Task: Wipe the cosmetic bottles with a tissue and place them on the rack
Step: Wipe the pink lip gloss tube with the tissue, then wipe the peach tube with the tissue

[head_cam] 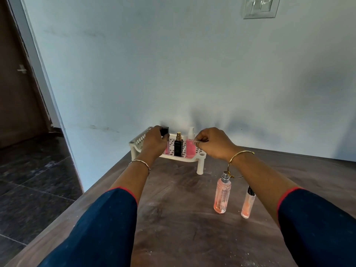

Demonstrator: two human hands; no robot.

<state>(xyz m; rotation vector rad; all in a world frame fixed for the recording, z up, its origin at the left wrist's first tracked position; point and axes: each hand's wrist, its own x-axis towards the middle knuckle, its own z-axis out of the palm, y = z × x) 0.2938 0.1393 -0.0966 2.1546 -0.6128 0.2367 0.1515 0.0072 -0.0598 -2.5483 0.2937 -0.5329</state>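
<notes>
A white slatted rack (pixel 200 157) stands at the table's far edge against the wall. In it stand a black bottle with a gold cap (pixel 178 146) and a pink spray bottle with a clear cap (pixel 190 149). My left hand (pixel 154 142) grips the black cap of a slim pink tube (pixel 167 148), which is upright at the rack's left side. My right hand (pixel 212 144) hovers just right of the pink spray bottle, its fingertips pinching a small pale scrap that looks like tissue. A peach perfume bottle (pixel 222 193) and a clear gloss tube (pixel 248 203) stand on the table under my right forearm.
The brown wooden table (pixel 173 218) has a dusty top, and its left edge drops to a dark tiled floor (pixel 34 189). A pale wall (pixel 173 74) rises right behind the rack. A dark door (pixel 17 83) is at far left.
</notes>
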